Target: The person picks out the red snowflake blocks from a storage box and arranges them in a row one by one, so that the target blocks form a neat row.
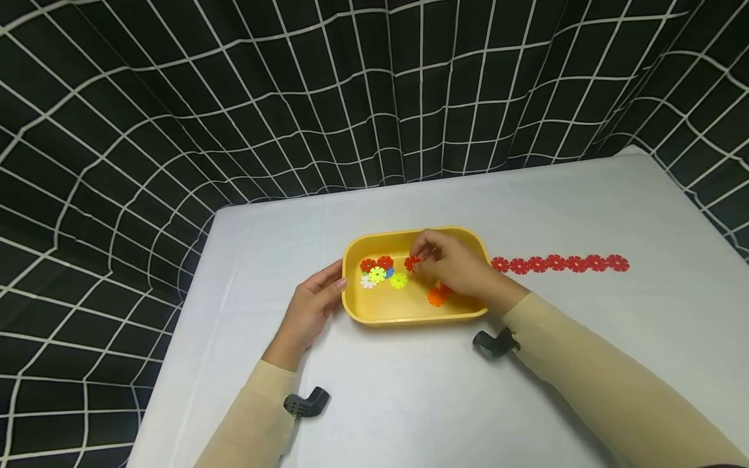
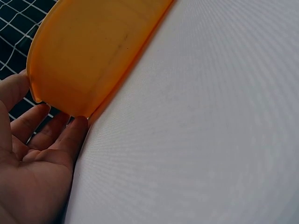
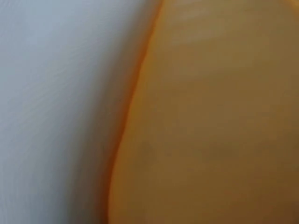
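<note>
A yellow plastic tray (image 1: 421,320) lies on the table with several flower-shaped interlocking discs inside. At the tray's left end my left hand (image 1: 310,305) holds the rim and end wall, thumb near the rim; the left wrist view shows those fingers bent against the tray (image 2: 103,51). Inside the tray my right hand (image 1: 453,263) pinches a red disc (image 1: 410,262), partly hidden by the fingers. Two more red discs (image 1: 384,262), yellow-green discs (image 1: 398,281), a white disc (image 1: 367,282) and a bit of blue lie on the left. An orange disc (image 1: 435,298) lies below the right hand.
A row of several red discs (image 1: 556,262) extends rightward on the white table (image 1: 409,396) from beside the tray. Dark cloth with a white grid (image 1: 363,97) hangs behind and left. The right wrist view is blurred, showing only the tray wall (image 3: 210,116) and tabletop.
</note>
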The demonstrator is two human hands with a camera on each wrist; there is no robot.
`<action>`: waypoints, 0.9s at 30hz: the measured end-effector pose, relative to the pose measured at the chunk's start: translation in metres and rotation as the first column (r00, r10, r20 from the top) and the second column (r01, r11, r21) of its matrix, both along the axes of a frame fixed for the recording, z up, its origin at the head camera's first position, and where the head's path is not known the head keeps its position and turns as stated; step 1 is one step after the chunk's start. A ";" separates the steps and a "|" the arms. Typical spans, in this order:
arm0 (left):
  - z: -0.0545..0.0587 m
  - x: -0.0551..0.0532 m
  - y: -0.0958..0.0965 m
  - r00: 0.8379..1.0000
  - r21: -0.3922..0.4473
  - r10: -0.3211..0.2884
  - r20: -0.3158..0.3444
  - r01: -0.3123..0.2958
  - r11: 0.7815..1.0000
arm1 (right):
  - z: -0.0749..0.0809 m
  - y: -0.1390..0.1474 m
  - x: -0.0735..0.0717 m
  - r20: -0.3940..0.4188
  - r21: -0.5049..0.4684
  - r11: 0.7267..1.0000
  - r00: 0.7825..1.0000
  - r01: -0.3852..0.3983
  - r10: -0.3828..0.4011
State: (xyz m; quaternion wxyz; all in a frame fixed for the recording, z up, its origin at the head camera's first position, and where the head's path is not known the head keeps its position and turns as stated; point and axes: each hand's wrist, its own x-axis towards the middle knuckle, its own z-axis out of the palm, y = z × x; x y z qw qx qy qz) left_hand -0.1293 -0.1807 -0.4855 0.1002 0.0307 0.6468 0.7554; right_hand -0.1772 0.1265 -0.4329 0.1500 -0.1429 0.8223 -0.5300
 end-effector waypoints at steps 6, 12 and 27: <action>-0.003 0.000 0.000 1.000 -0.006 0.000 -0.006 0.000 1.000 | 0.001 0.006 0.000 0.028 -0.112 0.992 0.998 0.053 -0.050; -0.002 0.000 0.000 1.000 -0.010 0.003 -0.007 -0.003 1.000 | 0.002 0.008 -0.003 0.049 -0.189 0.979 0.997 0.074 -0.066; -0.002 -0.001 0.000 1.000 0.007 0.001 -0.007 0.000 1.000 | 0.018 0.028 0.011 0.043 -0.271 0.957 0.995 0.101 -0.093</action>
